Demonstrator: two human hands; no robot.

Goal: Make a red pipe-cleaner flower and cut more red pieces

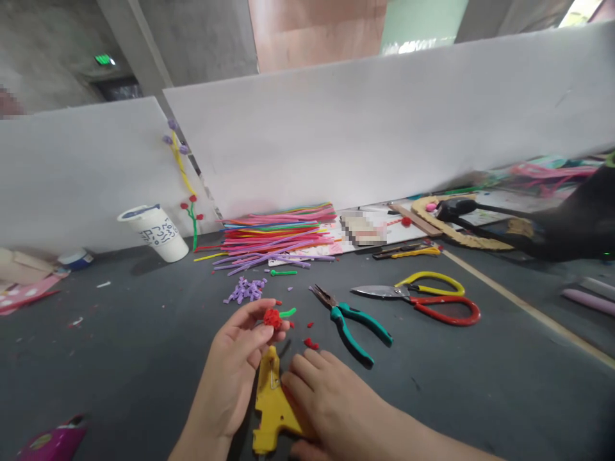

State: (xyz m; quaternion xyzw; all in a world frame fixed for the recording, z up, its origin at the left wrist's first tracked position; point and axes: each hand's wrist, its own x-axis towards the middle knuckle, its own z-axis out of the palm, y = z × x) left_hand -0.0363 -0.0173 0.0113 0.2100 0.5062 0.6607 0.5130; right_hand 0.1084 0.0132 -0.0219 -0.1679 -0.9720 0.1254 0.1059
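Note:
Between the thumb and fingers of my left hand (240, 358) is a red fuzzy flower (273, 318) with a short green stem (288, 313) pointing right. Just below it lies a yellow glue gun (276, 410), its nozzle end near the flower. My right hand (327, 397) is closed around the glue gun's right side, and its fingertips are partly hidden. Small red pieces (311, 344) are scattered on the dark table to the right of the flower. A heap of short purple pieces (246, 290) sits behind my left hand.
Teal pliers (353, 326) and red-and-yellow scissors (418, 298) lie to the right. Behind are colourful pipe cleaners (278, 237), a cutter (408, 251) and a white cup (156, 234) at left. A white panel (336, 134) stands along the back. A purple object (52, 443) is front left.

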